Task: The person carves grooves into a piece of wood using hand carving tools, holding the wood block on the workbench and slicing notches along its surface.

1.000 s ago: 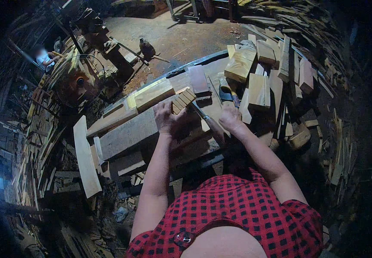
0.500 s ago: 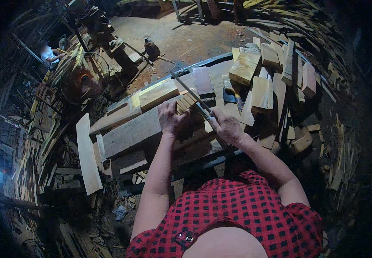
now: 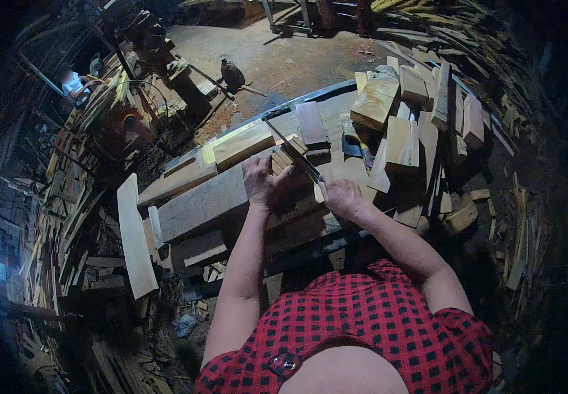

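My left hand [image 3: 262, 180] grips a small light wood piece [image 3: 280, 161] with narrow grooves or strips at its end, holding it down on a thick grey-brown plank [image 3: 202, 200]. In my closed right hand [image 3: 343, 197] is the near end of a long, narrow metal blade [image 3: 295, 148]; whether it is a saw or a file I cannot tell. The blade slants far-left across the wood piece's right edge, close to my left thumb. My right fingers hide its handle. Just beyond the blade lies a pinkish wood block [image 3: 309, 123].
Wood blocks [image 3: 399, 141] are heaped on the bench's right. A brush-like tool [image 3: 360, 146] lies beside them. A pale board [image 3: 137, 236] leans at the left end. Offcuts [image 3: 54, 217] litter the ground. A dark bottle-shaped thing [image 3: 232, 75] stands beyond; another person [image 3: 76, 85] sits far left.
My right hand and the blade have shifted slightly toward me, and the blade's far tip has drawn nearer. My left hand stays on the wood piece.
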`<state>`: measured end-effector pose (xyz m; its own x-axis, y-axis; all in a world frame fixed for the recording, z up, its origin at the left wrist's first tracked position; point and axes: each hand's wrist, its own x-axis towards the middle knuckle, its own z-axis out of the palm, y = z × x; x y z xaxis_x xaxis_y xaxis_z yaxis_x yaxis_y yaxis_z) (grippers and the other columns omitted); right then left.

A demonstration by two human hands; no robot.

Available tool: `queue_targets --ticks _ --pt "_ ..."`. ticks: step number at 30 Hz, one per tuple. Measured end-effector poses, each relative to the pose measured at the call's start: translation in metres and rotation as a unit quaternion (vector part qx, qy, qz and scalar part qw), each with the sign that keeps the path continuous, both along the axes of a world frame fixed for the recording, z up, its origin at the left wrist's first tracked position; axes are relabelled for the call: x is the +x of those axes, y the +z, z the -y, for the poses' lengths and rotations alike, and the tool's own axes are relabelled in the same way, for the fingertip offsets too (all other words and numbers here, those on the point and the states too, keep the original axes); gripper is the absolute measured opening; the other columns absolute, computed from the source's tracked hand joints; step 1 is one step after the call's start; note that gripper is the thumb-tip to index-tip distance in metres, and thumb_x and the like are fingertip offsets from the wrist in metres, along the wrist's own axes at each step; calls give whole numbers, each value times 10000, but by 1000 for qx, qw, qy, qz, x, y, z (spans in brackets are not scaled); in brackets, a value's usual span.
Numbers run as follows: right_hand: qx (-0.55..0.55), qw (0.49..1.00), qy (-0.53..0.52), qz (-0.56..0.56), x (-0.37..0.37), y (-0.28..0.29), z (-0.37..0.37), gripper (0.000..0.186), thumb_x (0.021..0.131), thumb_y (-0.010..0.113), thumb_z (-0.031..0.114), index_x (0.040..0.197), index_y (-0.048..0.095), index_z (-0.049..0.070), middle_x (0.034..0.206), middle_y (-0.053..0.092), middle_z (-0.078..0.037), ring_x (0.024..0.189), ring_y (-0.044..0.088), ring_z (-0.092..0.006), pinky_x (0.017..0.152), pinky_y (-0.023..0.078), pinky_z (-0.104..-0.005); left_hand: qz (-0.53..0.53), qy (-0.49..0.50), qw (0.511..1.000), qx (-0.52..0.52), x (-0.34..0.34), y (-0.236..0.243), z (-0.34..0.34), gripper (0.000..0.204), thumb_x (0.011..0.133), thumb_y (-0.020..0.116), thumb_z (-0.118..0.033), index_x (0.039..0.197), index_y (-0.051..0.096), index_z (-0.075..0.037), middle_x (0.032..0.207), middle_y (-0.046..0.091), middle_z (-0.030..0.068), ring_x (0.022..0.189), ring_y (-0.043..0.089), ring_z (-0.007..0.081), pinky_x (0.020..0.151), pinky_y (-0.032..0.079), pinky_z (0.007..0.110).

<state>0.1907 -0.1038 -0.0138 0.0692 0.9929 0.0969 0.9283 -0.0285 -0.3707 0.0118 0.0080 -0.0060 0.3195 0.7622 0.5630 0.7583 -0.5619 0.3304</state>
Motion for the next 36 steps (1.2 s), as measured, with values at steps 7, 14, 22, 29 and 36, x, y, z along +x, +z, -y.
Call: queue_targets --ticks 7,14,22,29,36 --pt "-47 999 13 -18 21 13 61 203 900 458 222 963 489 32 687 621 -189 629 638 -363 587 528 -474 -12 -1 1000 10 -4 -2 -4 558 670 700 -536 969 616 -72 888 525 116 914 471 315 812 418 426" --pt "-27 998 2 -49 12 21 35 134 865 465 140 884 517 19 695 623 -193 635 630 -387 570 504 -498 -18 0 1000 9 -3 0 -2 547 657 718 -523 953 620 -73 895 529 104 911 464 302 822 412 407" --pt "44 997 -6 -62 -7 14 -39 151 827 465 106 913 538 7 740 634 -197 654 634 -391 613 524 -478 -18 -5 1000 25 0 -6 -7 536 663 712 -522 953 613 -82 854 538 90 882 471 294 812 410 404" --pt "15 999 36 -35 30 0 86 231 913 423 236 995 537 53 701 608 -183 657 630 -367 581 508 -480 -9 -2 1000 11 -4 2 -4 515 664 708 -523 886 616 -67 830 512 118 878 467 313 780 404 416" --pt "-10 998 11 -55 4 18 -16 174 860 428 141 942 532 27 760 637 -200 727 635 -398 621 507 -497 -1 -19 999 48 -2 -2 -8 513 661 706 -525 875 615 -67 863 526 122 875 474 312 773 413 413"
